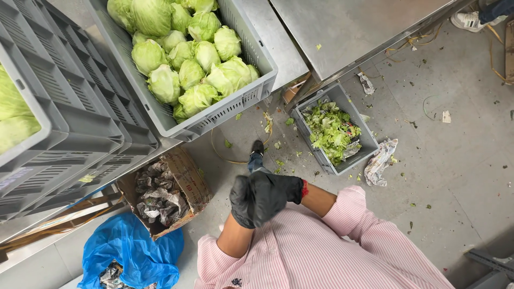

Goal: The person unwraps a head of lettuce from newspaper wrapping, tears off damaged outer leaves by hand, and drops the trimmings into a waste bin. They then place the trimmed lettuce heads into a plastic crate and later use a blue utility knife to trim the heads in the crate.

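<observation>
Both my hands wear black gloves and are pressed together in front of my chest. My right hand (pixel 278 190) wraps over my left hand (pixel 242 208), and neither holds any object. My sleeves are pink-striped and pushed up. Ahead of the hands stands a large grey crate (pixel 251 99) full of pale green lettuce heads (pixel 187 59). To the right on the floor sits a small grey crate (pixel 369 144) holding torn lettuce leaves (pixel 329 128). My dark shoe (pixel 257 147) shows just beyond the hands.
Stacked grey crates (pixel 69 107) fill the left side. Below them are a cardboard box (pixel 184 174) of crumpled wrapping and a blue bag (pixel 134 246). A steel table (pixel 348 27) lies ahead on the right. Crumpled paper (pixel 379 163) and leaf scraps litter the floor. Another person's shoe (pixel 468 20) is at the top right.
</observation>
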